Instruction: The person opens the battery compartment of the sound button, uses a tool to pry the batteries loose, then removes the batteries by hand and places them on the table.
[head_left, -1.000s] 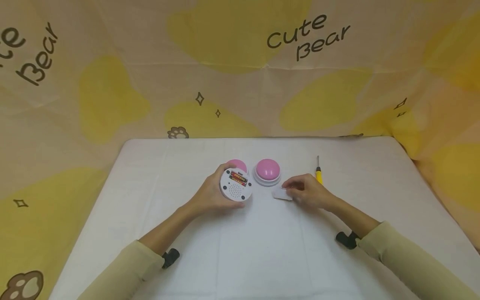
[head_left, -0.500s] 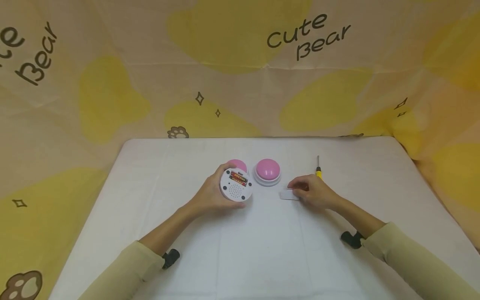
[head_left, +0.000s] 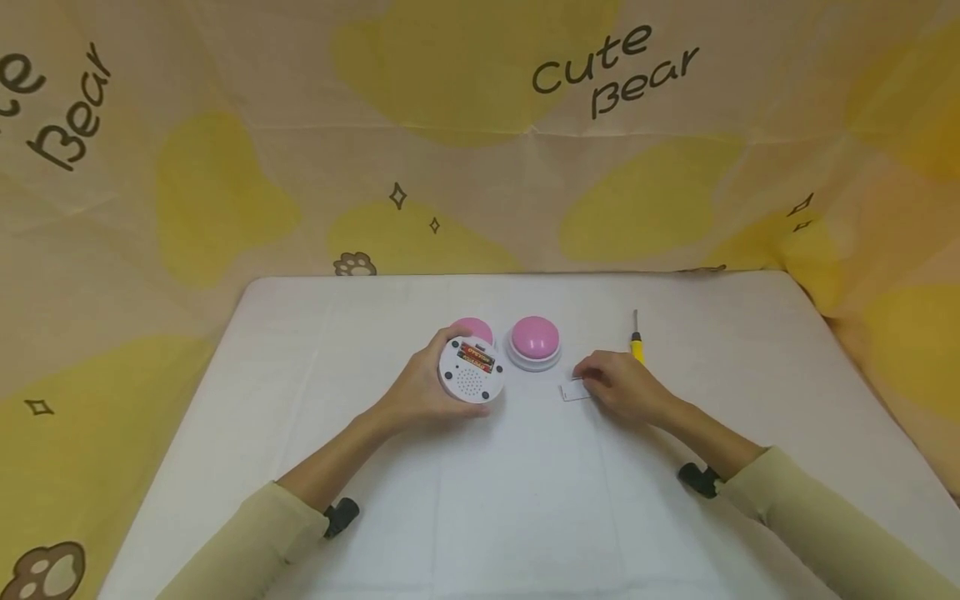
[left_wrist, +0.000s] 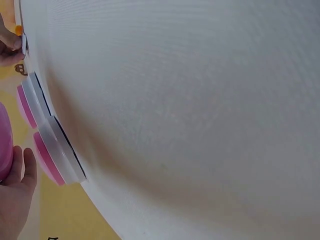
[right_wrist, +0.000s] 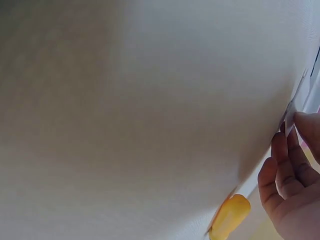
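My left hand (head_left: 420, 387) grips a round white push button (head_left: 471, 383) by its sides, its underside facing me. Two red-and-black batteries (head_left: 477, 357) sit in its uncovered compartment, above a dotted speaker grille. In the left wrist view its pink dome (left_wrist: 4, 142) shows beside the fingers. My right hand (head_left: 626, 387) pinches a small white cover plate (head_left: 574, 391) between thumb and fingers, low over the table; fingers hide its right end. The right wrist view shows this plate (right_wrist: 301, 95) edge-on.
A pink-domed push button (head_left: 536, 337) stands behind, between the hands. Another pink-domed button (head_left: 476, 328) is partly hidden behind the held one. Beyond the right hand lies a yellow-handled screwdriver (head_left: 637, 344) on the white table (head_left: 517, 500). A patterned yellow cloth (head_left: 480, 208) hangs behind.
My right hand has shifted slightly to the right with the cover plate, which has turned a little and shows less of itself. The left hand keeps the push button in place.
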